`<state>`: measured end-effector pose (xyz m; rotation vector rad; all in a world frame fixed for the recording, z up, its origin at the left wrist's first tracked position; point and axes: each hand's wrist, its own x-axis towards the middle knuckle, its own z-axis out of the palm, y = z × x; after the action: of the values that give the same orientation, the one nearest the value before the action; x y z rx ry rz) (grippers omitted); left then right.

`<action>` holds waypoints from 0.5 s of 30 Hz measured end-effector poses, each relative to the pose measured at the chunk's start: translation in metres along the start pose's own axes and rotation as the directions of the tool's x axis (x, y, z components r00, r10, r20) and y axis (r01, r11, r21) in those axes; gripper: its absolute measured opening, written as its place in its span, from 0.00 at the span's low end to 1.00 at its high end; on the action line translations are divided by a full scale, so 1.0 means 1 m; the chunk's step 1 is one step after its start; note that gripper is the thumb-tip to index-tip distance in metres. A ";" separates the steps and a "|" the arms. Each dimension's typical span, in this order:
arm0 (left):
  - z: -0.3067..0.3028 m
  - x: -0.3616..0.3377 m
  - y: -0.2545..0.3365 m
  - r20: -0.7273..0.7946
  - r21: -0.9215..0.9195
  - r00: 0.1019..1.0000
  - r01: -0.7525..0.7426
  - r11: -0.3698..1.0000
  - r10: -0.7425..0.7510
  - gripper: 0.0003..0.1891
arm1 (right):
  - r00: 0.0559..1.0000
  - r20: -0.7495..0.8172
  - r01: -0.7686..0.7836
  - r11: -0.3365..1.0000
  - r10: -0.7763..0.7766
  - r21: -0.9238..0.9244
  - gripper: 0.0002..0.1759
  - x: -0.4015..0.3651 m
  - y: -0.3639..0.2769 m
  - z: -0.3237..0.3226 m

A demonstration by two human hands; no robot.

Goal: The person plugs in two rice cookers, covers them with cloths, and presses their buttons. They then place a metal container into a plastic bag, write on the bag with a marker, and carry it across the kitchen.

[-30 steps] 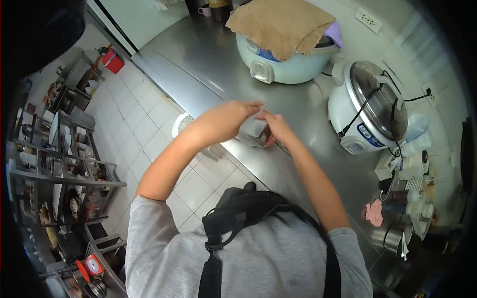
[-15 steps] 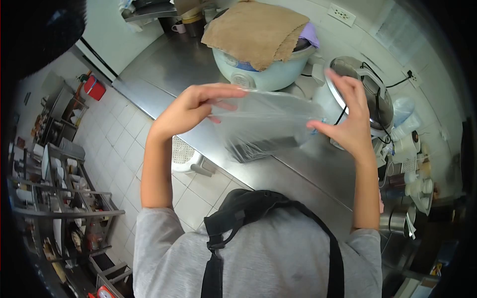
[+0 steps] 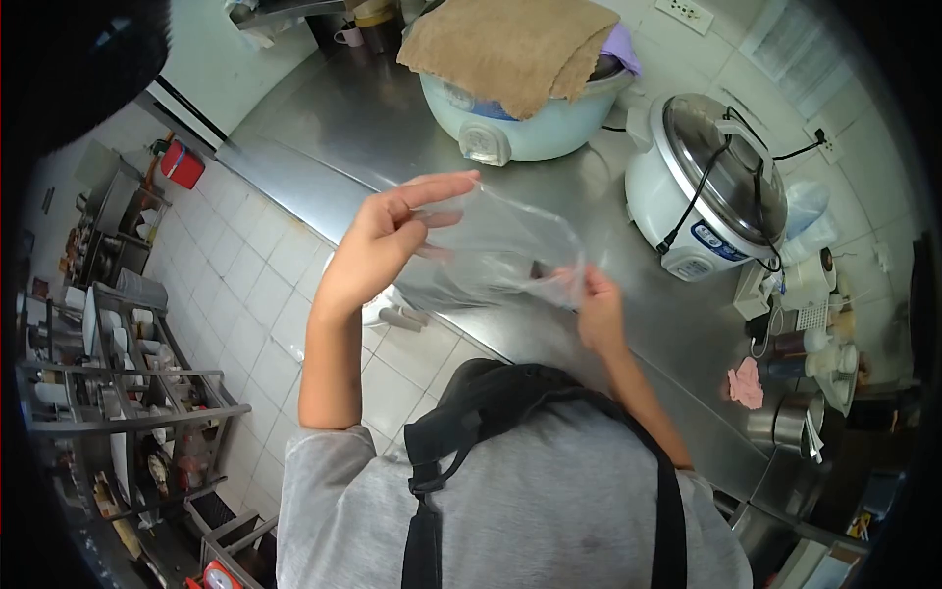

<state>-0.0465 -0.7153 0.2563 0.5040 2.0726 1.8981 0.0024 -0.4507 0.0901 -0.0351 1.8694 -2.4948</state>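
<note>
A clear plastic bag (image 3: 505, 231) stretches between my two hands above the steel counter. At its left end, my left hand (image 3: 388, 236) grips the film, with its forefinger straight along the top edge and other fingers partly behind the plastic. My right hand (image 3: 597, 312) pinches the bag's right end between thumb and fingers. Through the film, a small dark patch shows near my right fingertips; I cannot make out what it is.
On the steel counter (image 3: 314, 128) stand a pale green cooker (image 3: 549, 133) under a brown cloth (image 3: 505, 49) and a white rice cooker (image 3: 653, 196) with cords over its lid. A pink cloth (image 3: 746, 383) lies at right. Below is a white stool (image 3: 397, 312); shelving (image 3: 137, 427) stands left.
My right hand has moved down and left from the bag's far right, closing from a spread shape to a pinch. The bag is narrower, and the large dark shape in it no longer shows.
</note>
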 end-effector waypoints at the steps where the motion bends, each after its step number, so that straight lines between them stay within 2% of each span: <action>1: -0.002 -0.007 0.006 0.016 -0.030 1.000 -0.003 1.000 0.004 0.32 | 0.996 -0.078 0.055 0.996 -0.050 0.072 0.07 0.002 -0.011 0.000; 3: -0.006 -0.018 0.015 0.048 -0.091 0.999 -0.015 0.996 0.019 0.32 | 0.978 -0.066 0.200 0.978 -0.197 0.050 0.06 0.003 -0.045 -0.006; 6: -0.013 -0.022 0.000 0.113 -0.203 0.990 -0.062 0.977 0.086 0.31 | 0.848 0.016 0.528 0.844 -0.529 -0.092 0.05 0.006 -0.097 -0.004; 9: 0.003 -0.010 -0.043 0.141 -0.278 0.990 0.019 0.960 0.021 0.30 | 0.890 0.035 0.435 0.824 -0.454 -0.362 0.05 -0.005 -0.139 0.010; 10: 0.014 -0.007 -0.061 0.175 -0.306 0.985 0.054 0.950 0.000 0.31 | 0.899 0.058 0.415 0.802 -0.434 -0.430 0.04 -0.005 -0.137 0.010; 11: 0.028 -0.008 -0.076 0.179 -0.277 0.983 0.018 0.961 0.034 0.35 | 0.906 0.063 0.396 0.784 -0.419 -0.478 0.04 -0.006 -0.133 0.010; 12: 0.038 -0.008 -0.085 0.207 -0.048 0.978 -0.013 0.999 0.023 0.33 | 0.914 0.067 0.374 0.765 -0.401 -0.525 0.04 -0.007 -0.128 0.010; 13: 0.048 -0.006 -0.087 0.206 0.048 0.978 -0.004 0.999 -0.006 0.31 | 0.924 0.073 0.348 0.745 -0.376 -0.569 0.03 -0.009 -0.121 0.008; 14: 0.057 -0.004 -0.090 0.205 0.144 0.978 0.004 0.990 -0.034 0.28 | 0.935 0.068 0.329 0.778 -0.348 -0.536 0.07 -0.009 -0.110 -0.001; 15: 0.066 0.001 -0.088 0.179 0.105 0.981 0.059 0.993 -0.077 0.25 | 0.962 0.051 0.265 0.867 -0.270 -0.423 0.11 -0.009 -0.098 -0.015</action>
<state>-0.0242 -0.6626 0.1623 0.5984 2.0436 1.6506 0.0105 -0.4083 0.1798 -0.3122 2.5344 -2.1701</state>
